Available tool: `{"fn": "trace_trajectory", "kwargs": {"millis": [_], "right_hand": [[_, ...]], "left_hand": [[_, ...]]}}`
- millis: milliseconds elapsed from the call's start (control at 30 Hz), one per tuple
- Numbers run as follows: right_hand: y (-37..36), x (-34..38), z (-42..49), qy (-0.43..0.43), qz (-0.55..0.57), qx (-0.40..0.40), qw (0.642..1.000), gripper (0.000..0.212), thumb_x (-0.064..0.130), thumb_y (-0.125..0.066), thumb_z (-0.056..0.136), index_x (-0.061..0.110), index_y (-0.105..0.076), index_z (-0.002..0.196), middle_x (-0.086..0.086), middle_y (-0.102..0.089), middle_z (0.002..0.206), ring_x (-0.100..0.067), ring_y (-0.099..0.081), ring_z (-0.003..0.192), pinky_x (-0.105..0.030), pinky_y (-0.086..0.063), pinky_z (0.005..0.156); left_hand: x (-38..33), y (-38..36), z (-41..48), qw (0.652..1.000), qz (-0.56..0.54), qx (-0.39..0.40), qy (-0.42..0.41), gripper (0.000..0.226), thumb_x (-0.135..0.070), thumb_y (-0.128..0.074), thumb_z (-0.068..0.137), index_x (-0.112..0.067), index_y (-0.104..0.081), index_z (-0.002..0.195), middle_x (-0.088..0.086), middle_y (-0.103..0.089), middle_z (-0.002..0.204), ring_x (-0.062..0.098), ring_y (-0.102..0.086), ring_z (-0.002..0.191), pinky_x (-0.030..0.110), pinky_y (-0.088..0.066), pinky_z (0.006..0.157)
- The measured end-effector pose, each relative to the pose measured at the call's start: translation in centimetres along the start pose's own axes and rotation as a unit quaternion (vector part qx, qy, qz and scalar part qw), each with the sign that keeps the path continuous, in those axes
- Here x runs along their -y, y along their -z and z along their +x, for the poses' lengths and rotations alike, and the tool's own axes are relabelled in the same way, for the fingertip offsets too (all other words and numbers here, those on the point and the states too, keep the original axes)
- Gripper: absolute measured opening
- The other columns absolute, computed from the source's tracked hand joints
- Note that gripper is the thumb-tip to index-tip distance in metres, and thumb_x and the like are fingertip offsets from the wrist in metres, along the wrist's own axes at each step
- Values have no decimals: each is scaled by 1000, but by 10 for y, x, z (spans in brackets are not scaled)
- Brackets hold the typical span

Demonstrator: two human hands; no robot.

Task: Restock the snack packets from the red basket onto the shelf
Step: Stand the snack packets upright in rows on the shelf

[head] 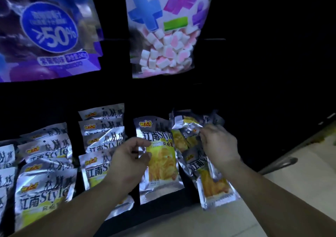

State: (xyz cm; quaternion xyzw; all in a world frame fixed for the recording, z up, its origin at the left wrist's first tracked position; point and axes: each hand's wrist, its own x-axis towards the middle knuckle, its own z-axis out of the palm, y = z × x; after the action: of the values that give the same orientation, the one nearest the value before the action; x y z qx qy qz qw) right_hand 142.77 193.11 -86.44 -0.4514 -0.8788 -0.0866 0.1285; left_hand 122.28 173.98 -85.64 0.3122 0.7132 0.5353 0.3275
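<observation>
Several silver snack packets [212, 180] hang in a loose bunch from the right hand [219, 144], whose fingers are curled round their crumpled upper ends, at the right end of the dark shelf [245, 95]. The left hand [130, 156] is just to the left, with thumb and forefinger closed on the left edge of a single packet [160, 164] that stands upright in the rightmost column. Any peg behind its top is lost in the gloom, so I cannot tell whether it is already hooked. The red basket is out of view. The main risk is probably the bunch: the lowest packets dangle over the pale floor [291, 182], held only by their neighbours, and any loosening of that grip could drop them. Letting go of the single packet before its hole is on a peg would likely send it sliding down the front of the shelf. In this light the hole would be easy to miss or tear. An elbow swung left could also knock the hung rows [45, 187] out of line, and a high reach might brush the marshmallow bag [163, 55] above.
</observation>
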Motion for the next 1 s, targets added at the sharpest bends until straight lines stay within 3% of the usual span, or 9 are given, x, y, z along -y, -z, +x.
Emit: {"fn": "trace_trajectory", "kwargs": {"millis": [100, 200, 300, 400, 467, 667, 733, 833, 1000], "right_hand": [[-32, -12, -15, -54, 11, 148, 988, 20, 20, -59, 95, 30, -69, 109, 5, -68, 104, -19, -62, 101, -29, -53, 69], [-50, -12, -24, -124, 74, 253, 957, 21, 31, -53, 101, 39, -64, 117, 7, -69, 96, -15, -68, 82, -30, -56, 66], [-54, -15, -29, -143, 112, 246, 952, 25, 39, -52, 101, 48, -60, 122, 10, -66, 94, -10, -64, 76, -26, -50, 57], [-54, -12, -34, -77, 27, 183, 980, 27, 46, -52, 99, 31, -62, 120, 2, -59, 112, -20, -54, 107, -32, -52, 71], [-50, -4, -39, -40, -5, 144, 989, 33, 46, -56, 95, 24, -61, 118, -2, -54, 118, -25, -51, 114, -36, -51, 72], [-35, 32, -53, -31, 25, 180, 983, 49, 51, -51, 94, 30, -48, 139, 3, -38, 147, -23, -36, 136, -41, -56, 84], [-35, 44, -60, -68, 27, 232, 970, 64, 53, -49, 93, 36, -27, 151, 0, -14, 162, -28, -14, 150, -51, -49, 99], [-41, 57, -71, -157, 77, 329, 928, 80, 73, -40, 89, 53, 3, 153, 4, 23, 165, -36, 17, 153, -69, -27, 109], [-56, 52, -74, -217, 185, 341, 896, 78, 95, -19, 75, 68, -1, 146, 9, 26, 165, -32, 24, 152, -75, -1, 112]], "left_hand": [[0, -5, 1, 1000, 16, -12, 8, 33, -8, -74, 91, -41, -70, 88, 12, -66, 89, 19, -57, 52, 32, -50, 45], [4, -2, 2, 999, 36, -14, 15, 28, -8, -75, 90, -36, -70, 91, 14, -68, 90, 18, -60, 52, 34, -54, 49], [9, 3, 3, 999, 43, -13, 19, 26, -6, -75, 90, -32, -71, 92, 15, -70, 90, 18, -60, 50, 35, -53, 49], [16, 13, 4, 998, 48, -13, 30, 27, -4, -76, 89, -30, -72, 92, 10, -68, 91, 18, -61, 53, 40, -55, 51], [19, 20, 4, 998, 53, -13, 37, 26, -3, -76, 88, -28, -73, 91, 9, -67, 92, 21, -62, 55, 42, -56, 51], [21, 37, 4, 998, 55, -12, 42, 24, -3, -75, 89, -26, -71, 92, 9, -67, 93, 18, -59, 52, 32, -52, 53], [21, 39, 3, 997, 62, -12, 41, 23, -3, -75, 89, -26, -71, 93, 7, -67, 94, 15, -60, 51, 29, -52, 52], [22, 38, 4, 996, 71, -10, 44, 23, -4, -75, 90, -27, -71, 93, 4, -67, 95, 18, -59, 54, 27, -51, 50], [27, 28, 6, 997, 67, -10, 39, 24, -3, -75, 89, -26, -72, 93, 4, -68, 95, 24, -60, 55, 31, -52, 54]]}}
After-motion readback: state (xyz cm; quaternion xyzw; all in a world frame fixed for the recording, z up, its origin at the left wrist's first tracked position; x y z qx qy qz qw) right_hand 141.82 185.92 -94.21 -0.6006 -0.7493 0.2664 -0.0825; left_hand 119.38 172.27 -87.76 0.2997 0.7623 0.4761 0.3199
